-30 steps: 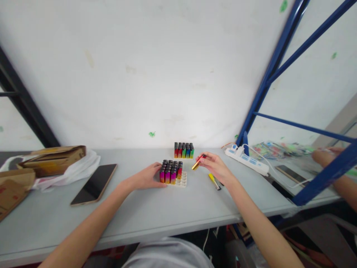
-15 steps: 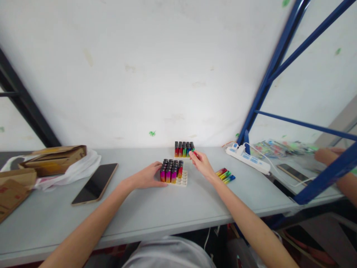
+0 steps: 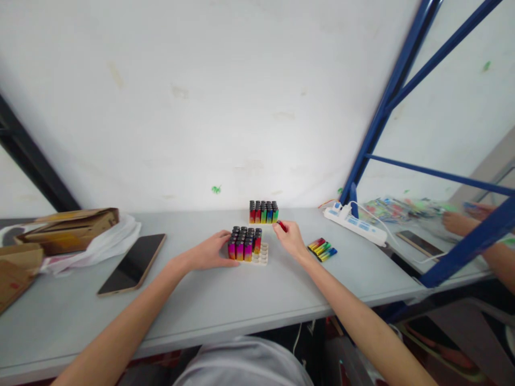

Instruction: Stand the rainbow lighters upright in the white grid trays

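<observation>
My left hand (image 3: 213, 251) is curled round the left side of a white tray (image 3: 263, 259), thumb at the front and fingers behind. Upright lighters (image 3: 240, 251) with black tops and purple, orange and red bodies fill the tray's left and middle. Bare round holes show along its right side. Between the thumb and fingers of my right hand (image 3: 290, 237) is a red lighter (image 3: 283, 227), partly hidden. That hand is right of the near tray, in front of a second block of upright multicoloured lighters (image 3: 263, 215). Several lighters (image 3: 322, 250) lie flat beside my right wrist.
A phone (image 3: 132, 264) lies on the left, near cardboard boxes (image 3: 80, 230) and a white plastic bag (image 3: 116, 240). To the right are a power strip (image 3: 356, 225) and a blue metal frame (image 3: 374, 118). Beyond it show another person's hands (image 3: 461, 222) and a colourful pile (image 3: 406, 209).
My right hand has drawn back slightly from the far block with the red lighter, uncovering that block's right end. My left hand stays at the tray. The other person's hands have moved.
</observation>
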Demonstrator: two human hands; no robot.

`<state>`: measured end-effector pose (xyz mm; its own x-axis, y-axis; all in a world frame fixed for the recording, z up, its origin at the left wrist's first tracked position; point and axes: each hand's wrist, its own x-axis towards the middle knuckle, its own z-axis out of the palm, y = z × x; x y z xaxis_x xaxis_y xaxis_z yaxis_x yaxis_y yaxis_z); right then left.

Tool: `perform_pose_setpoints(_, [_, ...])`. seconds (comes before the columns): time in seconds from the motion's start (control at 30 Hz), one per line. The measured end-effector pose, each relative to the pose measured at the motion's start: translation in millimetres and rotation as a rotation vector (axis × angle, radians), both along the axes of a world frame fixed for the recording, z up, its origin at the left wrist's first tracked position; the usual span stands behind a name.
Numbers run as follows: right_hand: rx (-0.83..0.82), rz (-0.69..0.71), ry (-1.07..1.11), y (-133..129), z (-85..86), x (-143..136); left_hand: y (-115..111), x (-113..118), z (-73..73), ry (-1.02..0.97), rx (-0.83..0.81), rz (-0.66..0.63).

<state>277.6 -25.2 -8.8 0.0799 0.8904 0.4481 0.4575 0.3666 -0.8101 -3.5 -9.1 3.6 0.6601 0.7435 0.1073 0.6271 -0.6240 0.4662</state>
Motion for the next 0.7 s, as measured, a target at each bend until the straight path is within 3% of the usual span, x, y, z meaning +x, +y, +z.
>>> perform_pose_setpoints(0.7, [0.046,-0.011,-0.065,-4.8,3.8,-2.4,2.4,-1.8,-2.3,0.005,-0.001,-0.011])
